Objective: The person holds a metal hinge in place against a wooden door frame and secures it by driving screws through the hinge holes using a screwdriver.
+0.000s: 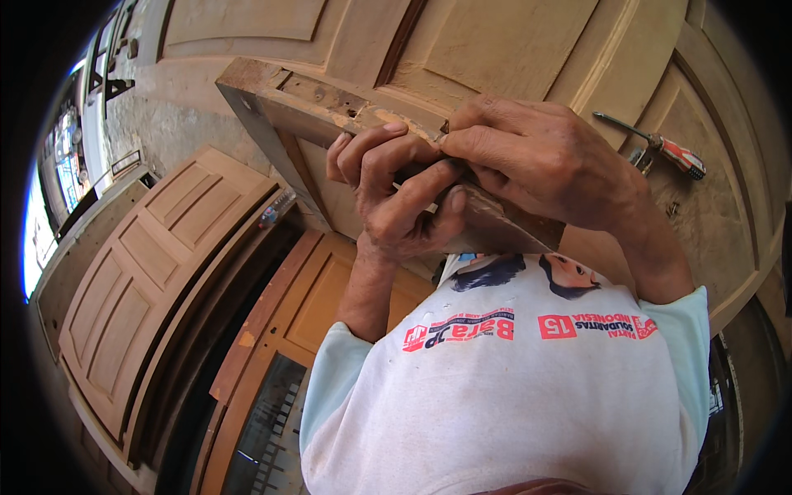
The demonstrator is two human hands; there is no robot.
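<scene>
A small framed wooden panel [305,103] stands on edge in front of me, its narrow top side scuffed and marked with a small dark hole. My left hand [396,186] is closed over that edge with bent fingers, its fingertips meeting those of the other hand. From the right, my right hand [536,157] pinches at the same edge, thumb and forefinger pressed together. Whatever lies between the fingers is hidden. Right of my right hand, a screwdriver [676,157] with a red and pale handle lies on a large wooden door [503,49].
Small screws [673,209] lie on the door near the screwdriver. At the left lean several panelled doors [157,264], with a clear plastic bottle [276,208] by their upper edge. An orange-brown frame with glass [264,412] stands lower left. Behind is a rough grey wall [165,124].
</scene>
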